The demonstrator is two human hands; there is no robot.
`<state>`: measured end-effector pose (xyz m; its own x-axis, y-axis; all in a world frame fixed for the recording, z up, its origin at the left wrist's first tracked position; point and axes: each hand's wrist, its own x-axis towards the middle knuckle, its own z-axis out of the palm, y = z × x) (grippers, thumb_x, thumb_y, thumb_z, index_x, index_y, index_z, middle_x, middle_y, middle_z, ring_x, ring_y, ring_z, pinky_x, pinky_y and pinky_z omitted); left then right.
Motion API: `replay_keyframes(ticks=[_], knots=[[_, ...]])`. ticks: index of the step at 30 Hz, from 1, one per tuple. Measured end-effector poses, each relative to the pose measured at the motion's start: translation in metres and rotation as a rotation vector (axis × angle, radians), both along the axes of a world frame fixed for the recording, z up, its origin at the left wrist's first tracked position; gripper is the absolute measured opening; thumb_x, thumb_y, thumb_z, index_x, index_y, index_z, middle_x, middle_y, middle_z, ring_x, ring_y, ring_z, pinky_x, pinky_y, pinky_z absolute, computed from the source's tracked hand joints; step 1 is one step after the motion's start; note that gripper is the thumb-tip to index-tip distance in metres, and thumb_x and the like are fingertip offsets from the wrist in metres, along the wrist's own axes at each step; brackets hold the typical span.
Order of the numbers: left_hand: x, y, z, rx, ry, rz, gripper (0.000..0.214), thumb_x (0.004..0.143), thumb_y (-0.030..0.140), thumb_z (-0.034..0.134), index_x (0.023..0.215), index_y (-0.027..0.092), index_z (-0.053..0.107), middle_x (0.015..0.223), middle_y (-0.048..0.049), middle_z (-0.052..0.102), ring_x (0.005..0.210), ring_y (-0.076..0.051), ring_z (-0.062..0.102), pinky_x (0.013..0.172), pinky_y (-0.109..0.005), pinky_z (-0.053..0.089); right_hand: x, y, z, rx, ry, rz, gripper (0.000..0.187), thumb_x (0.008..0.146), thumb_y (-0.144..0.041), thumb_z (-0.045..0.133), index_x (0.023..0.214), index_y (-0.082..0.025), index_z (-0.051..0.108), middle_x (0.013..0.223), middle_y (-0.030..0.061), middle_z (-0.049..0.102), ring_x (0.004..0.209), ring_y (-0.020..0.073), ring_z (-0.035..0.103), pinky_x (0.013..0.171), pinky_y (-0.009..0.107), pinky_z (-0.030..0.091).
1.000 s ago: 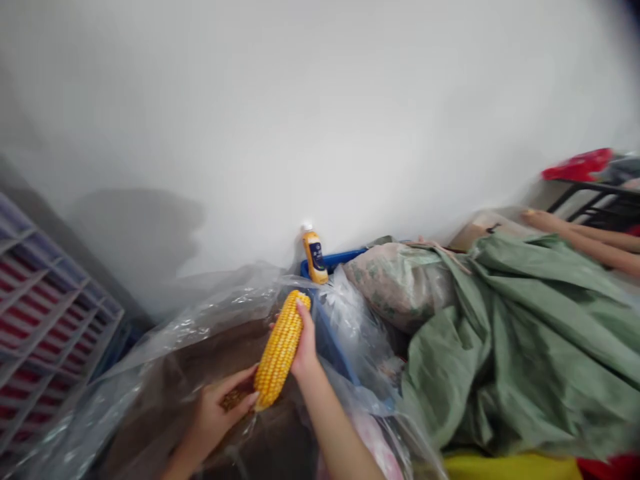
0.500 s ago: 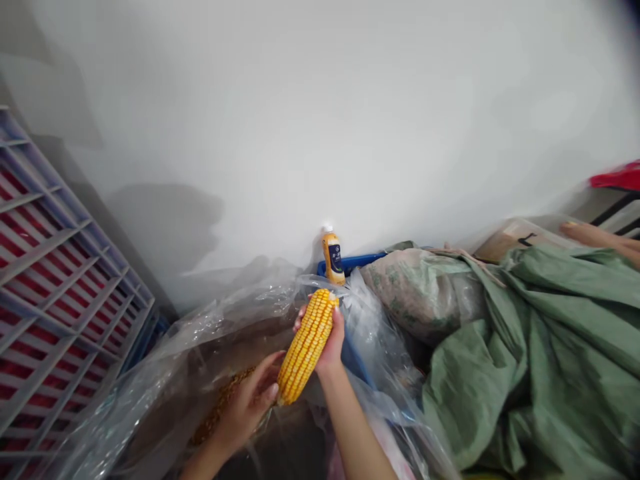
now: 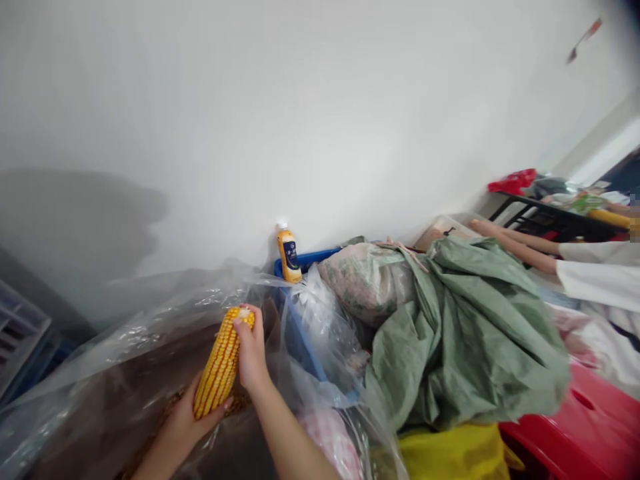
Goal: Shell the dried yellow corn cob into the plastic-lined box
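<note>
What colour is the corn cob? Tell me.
The corn cob is golden yellow; it shows best in the head view.

No words can be read here, because the dark blue label [image 3: 291, 256] on the yellow bottle [image 3: 286, 245] has only tiny white marks, and the dark mark on the brown box [image 3: 440, 233] is too small and blurry to read too.

Soft, even light is washing over the wall [image 3: 320, 120], a dim shadow [image 3: 75, 220] is spreading across its left side, glare is glinting off the plastic sheet [image 3: 150, 320] beside my right hand [image 3: 253, 350], and the edges are bending and blurring.
</note>
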<state>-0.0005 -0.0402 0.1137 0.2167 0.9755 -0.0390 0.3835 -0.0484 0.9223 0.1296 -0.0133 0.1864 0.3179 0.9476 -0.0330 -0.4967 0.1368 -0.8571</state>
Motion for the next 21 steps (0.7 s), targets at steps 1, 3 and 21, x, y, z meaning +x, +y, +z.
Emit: replay_keyframes(ticks=[1,3,21], knots=[[0.002,-0.001,0.0,0.026,0.008,-0.001,0.057,0.06,0.045,0.063,0.106,0.015,0.048,0.106,-0.0113,0.06,0.097,-0.026,0.057,0.084,-0.037,0.047,-0.001,-0.001,-0.001,0.0,-0.031,-0.035,0.029,0.074,-0.03,0.05,0.101,-0.02,0.048,0.086,0.0001,0.055,0.08,0.013,0.054,0.075,0.023,0.045],[0.006,-0.004,0.002,0.067,0.029,0.02,0.053,0.058,0.044,0.062,0.101,0.016,0.049,0.098,-0.0109,0.064,0.09,-0.027,0.06,0.077,-0.037,0.051,-0.002,-0.003,-0.003,0.008,-0.069,-0.08,0.028,0.075,-0.029,0.048,0.101,-0.02,0.049,0.086,0.0006,0.054,0.081,0.0135,0.053,0.076,0.025,0.045],[0.004,-0.007,0.004,0.185,0.196,0.041,0.047,0.06,0.044,0.055,0.097,0.016,0.046,0.086,-0.0118,0.065,0.076,-0.025,0.064,0.063,-0.032,0.052,-0.008,-0.004,-0.011,0.05,0.022,-0.102,0.029,0.077,-0.037,0.044,0.101,-0.02,0.044,0.078,-0.0002,0.052,0.067,0.012,0.054,0.061,0.023,0.048]])
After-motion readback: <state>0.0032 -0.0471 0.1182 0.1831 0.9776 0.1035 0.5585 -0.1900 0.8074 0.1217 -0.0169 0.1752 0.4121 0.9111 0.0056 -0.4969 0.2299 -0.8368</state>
